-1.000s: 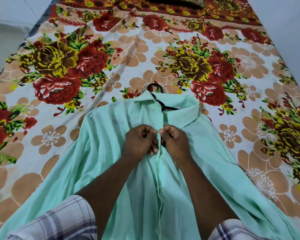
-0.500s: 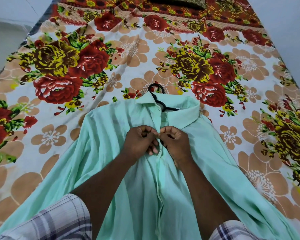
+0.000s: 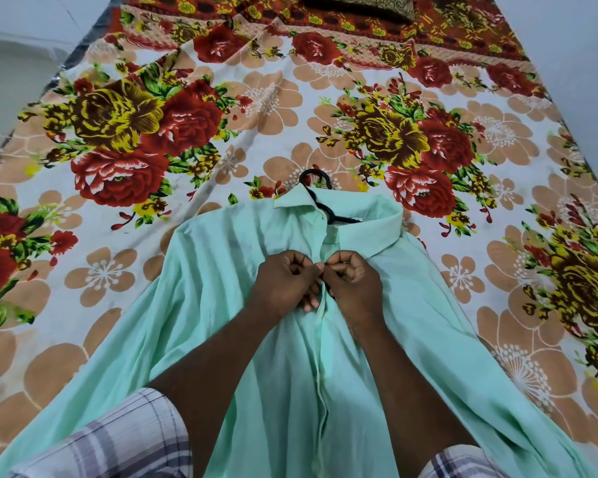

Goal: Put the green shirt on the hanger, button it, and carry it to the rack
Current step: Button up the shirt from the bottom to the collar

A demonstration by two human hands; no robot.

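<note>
Nearest the camera, plaid sleeves (image 3: 118,439) frame two bare forearms reaching over the green shirt (image 3: 187,322), which lies spread front-up on a floral bedsheet (image 3: 118,270). The left hand (image 3: 283,281) and right hand (image 3: 354,281) meet at the shirt's front opening just below the collar (image 3: 370,232), each with fingers curled, pinching an edge of the placket. Beyond them a black hanger (image 3: 325,212) sits inside the neck, its hook poking past the collar onto the sheet. Farthest off lies a dark patterned pillow (image 3: 359,5).
</note>
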